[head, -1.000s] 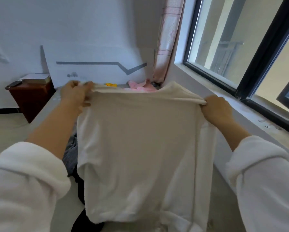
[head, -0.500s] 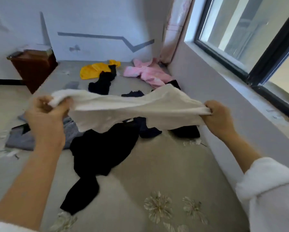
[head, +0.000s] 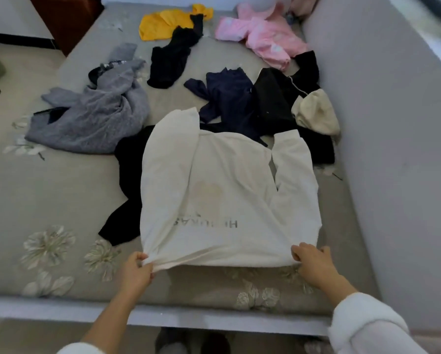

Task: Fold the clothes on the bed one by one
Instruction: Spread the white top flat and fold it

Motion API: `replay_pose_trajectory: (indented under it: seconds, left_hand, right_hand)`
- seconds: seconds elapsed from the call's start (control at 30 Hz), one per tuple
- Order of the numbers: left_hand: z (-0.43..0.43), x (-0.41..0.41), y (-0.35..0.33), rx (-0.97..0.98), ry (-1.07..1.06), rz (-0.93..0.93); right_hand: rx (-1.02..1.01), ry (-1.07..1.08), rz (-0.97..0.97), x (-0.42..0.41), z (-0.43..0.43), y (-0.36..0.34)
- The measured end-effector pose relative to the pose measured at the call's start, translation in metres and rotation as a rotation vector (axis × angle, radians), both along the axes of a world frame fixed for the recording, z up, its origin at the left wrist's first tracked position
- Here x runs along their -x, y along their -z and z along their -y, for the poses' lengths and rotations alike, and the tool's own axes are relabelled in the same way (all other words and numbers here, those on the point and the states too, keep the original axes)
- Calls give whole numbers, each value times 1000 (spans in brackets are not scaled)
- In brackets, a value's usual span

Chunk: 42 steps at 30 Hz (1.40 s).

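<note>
Bed (head: 61, 200) fills the frame, near edge at the bottom. Brown nightstand (head: 66, 19) off its far-left corner.

Left side: grey sweater (head: 99, 116), crumpled, well back from the near edge. Just right of it a black garment (head: 128, 175) lies spread, partly under the task item.

Left hand (head: 137, 273) close to the near edge, fingers curled, pinching the near-left corner of the white sweatshirt (head: 227, 195); fabric bunches at the pinch.

Sweatshirt lies flat at centre, slightly right of the middle. Long axis runs from near edge toward far edge. The held end points at the person. Both sleeves lie along its sides and point to the far edge; the left one reaches further. Dark lettering near the held end reads reversed. Faint yellowish stain mid-body.

Behind it: yellow garment (head: 160, 24) at the far edge, small black piece (head: 173, 57) touching it, navy garment (head: 229, 98) touching the sweatshirt's far end.

Right hand (head: 314, 263) on the near-right corner of the sweatshirt, fingers curled over the fabric, gripping it.

Right side: pink garment (head: 262, 39) at the far-right corner, black jacket (head: 273, 98) with beige lining (head: 316, 112) against the right edge. Grey wall (head: 380, 123) runs along that edge.
</note>
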<state>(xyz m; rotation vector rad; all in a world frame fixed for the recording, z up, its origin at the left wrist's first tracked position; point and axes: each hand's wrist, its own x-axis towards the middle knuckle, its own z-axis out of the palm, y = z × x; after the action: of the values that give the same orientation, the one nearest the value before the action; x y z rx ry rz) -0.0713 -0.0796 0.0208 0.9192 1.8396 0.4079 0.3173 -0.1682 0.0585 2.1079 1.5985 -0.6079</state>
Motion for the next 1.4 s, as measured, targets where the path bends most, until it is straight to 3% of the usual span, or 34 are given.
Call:
replay_pose_trajectory:
  seconds: [0.17, 0.3, 0.53, 0.7, 0.87, 0.97, 1.03, 1.2, 1.4]
  left_hand:
    - [28, 13, 31, 11, 259, -264]
    - [35, 8, 59, 207, 376, -224]
    - [0, -20, 84, 34, 201, -256]
    - [-28, -29, 110, 49, 197, -251]
    - [-46, -8, 126, 176, 355, -226]
    - [-64, 5, 122, 340, 477, -260]
    - [-83, 6, 121, 261, 469, -317]
    - [-147, -22, 116, -269, 373, -402]
    - [-225, -57, 137, -464, 557, -574]
  right_hand:
    - [112, -19, -15, 10, 17, 34]
    - [286, 67, -81, 36, 15, 66]
    - [18, 294, -467, 105, -16, 114]
    - [-35, 470, -289, 135, -25, 150]
    - [485, 132, -267, 126, -9, 151]
    - [574, 292, -368, 120, -26, 143]
    - [479, 402, -401, 115, -55, 138]
    - [-18, 447, -380, 119, -133, 140]
    - [-58, 277, -315, 135, -189, 169]
